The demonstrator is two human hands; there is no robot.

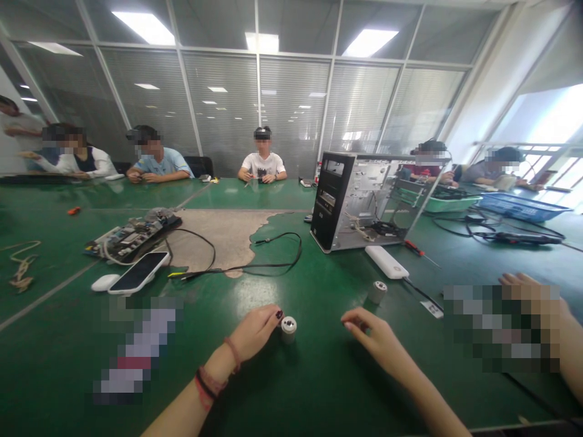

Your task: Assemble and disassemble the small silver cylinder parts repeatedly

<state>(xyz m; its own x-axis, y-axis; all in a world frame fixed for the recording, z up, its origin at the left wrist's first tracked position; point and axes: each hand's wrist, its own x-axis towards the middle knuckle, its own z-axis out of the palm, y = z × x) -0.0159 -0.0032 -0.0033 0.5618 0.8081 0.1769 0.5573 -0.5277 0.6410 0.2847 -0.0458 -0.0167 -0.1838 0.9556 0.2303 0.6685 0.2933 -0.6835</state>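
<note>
A small silver metal cylinder (288,329) with holes in its top stands upright on the green table. Against its left side are the fingertips of my left hand (255,332), closed together, with a tiny dark spot at the tips; whatever they pinch is too small to tell. My right hand (371,332) is over the table to the right of this cylinder, thumb and forefinger nearly together in a pinch; anything between them is hidden. A second, similar cylinder (378,292) stands upright just beyond my right hand, not touched by it.
An open computer case (334,203) stands ahead, with a white power bank (386,262) and red screwdriver (414,247) nearby. Left lie a phone (139,273), circuit boards (132,237) and cables. Another person's hand (532,294) is at far right; several people sit across the table.
</note>
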